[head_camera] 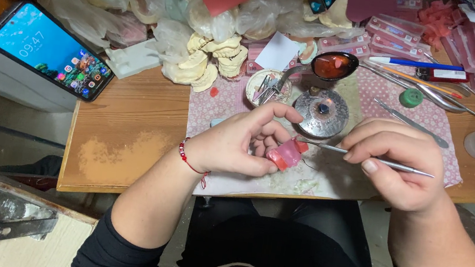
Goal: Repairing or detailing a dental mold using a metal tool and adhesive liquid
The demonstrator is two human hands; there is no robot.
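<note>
At the centre of the frame the left hand [242,143] pinches a small pink wax piece [285,155], thumb under it and fingers curled over the top, so the grip is closed on the piece. The right hand [399,165] pinches a thin metal tool [367,157] between thumb and forefinger, pen-fashion; the tool's tip touches the upper right edge of the wax piece, and its handle runs out to the right past the knuckles.

Both hands hover over a pink patterned cloth [445,159] spread on a wooden bench [130,120]. Just above the hands stands a round metal burner [321,112], and above that a spoon [333,65] holds red melted wax. Left of the burner sits a small dish [264,86] of burs. More metal tools [411,122] and a green cap [411,98] lie on the cloth at right. Plaster casts [213,61] and plastic bags [145,1] pile up at the top centre, with pink boxes [471,47] at the upper right. A phone [48,49] with a lit screen lies at the upper left.

The left wrist, wearing a red bracelet [188,157], bends inward; both forearms rise from the lower edge in dark sleeves, converging toward the middle. Nothing blocks the view of the wax piece besides the left fingers curled around it.
</note>
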